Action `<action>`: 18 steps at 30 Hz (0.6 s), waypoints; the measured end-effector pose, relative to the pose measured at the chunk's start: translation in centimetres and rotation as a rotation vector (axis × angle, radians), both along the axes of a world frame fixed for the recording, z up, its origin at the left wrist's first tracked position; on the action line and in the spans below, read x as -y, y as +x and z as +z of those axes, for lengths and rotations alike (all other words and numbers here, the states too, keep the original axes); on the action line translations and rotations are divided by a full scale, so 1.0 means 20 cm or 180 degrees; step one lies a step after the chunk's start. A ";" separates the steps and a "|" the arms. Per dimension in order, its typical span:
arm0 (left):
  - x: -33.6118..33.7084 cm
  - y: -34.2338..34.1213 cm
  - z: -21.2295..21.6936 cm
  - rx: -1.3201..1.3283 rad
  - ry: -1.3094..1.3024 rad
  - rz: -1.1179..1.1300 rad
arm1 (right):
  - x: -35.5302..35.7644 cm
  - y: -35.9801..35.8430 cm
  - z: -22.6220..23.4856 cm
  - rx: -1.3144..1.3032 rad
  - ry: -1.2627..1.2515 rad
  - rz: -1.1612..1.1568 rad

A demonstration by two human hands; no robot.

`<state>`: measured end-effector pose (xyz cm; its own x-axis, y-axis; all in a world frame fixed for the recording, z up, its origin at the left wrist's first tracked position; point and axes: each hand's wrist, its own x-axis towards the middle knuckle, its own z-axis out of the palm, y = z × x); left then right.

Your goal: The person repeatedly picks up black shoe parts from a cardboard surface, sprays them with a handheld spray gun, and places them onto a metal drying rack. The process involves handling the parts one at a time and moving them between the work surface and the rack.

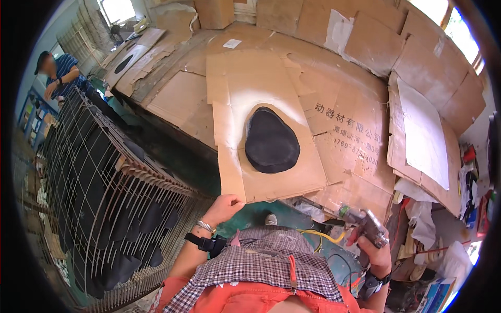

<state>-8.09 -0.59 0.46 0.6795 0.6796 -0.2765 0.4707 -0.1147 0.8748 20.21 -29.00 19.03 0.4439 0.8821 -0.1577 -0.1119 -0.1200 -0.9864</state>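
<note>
My right hand [373,246] is closed around a metal spray gun [371,225], held off the bench's near right edge. At the near left corner of a cardboard sheet [232,180], my left hand [223,208] has its fingers curled on the edge, pinching it. A black, rounded, egg-shaped piece [271,141] lies flat on that sheet, narrow end away from me. The sheet rests on a bench covered with more cardboard [355,133].
To the left stands a wire rack [104,198] with many black pieces. Beyond it is another person [68,78] near a bench with a dark oval piece [123,63]. Cardboard lines the back. A white sheet [420,128] leans right; a yellow hose [323,236] hangs below.
</note>
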 end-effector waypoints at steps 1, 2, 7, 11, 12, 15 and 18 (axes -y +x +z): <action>0.00 0.01 -0.02 0.0049 0.0009 0.0011 | -0.02 0.01 0.01 0.0233 -0.0032 -0.0109; 0.00 0.01 -0.02 0.0097 0.0018 0.0021 | -0.02 0.02 0.01 0.0238 -0.0020 -0.0230; -0.01 0.06 0.00 0.0131 -0.0177 0.0158 | 0.05 0.04 0.00 0.0108 0.0046 -0.0314; -0.03 0.09 0.01 0.0202 -0.0222 0.0249 | 0.11 0.09 -0.01 0.0018 -0.0211 -0.0324; -0.04 0.09 0.00 0.0172 -0.0212 0.0277 | 0.12 0.10 0.00 0.0046 -0.0229 -0.0442; -0.09 0.11 -0.07 0.0117 -0.0170 0.0342 | 0.10 0.08 0.01 0.0043 -0.0194 -0.0293; -0.16 0.17 -0.16 0.0173 -0.0163 0.0399 | 0.06 0.08 -0.01 -0.0047 -0.0131 -0.0101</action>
<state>-4.63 2.65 -2.70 0.6051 0.7460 -0.2780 0.4302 -0.0126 0.9026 21.73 -30.16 18.91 0.4689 0.8602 -0.2003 -0.1309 -0.1566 -0.9790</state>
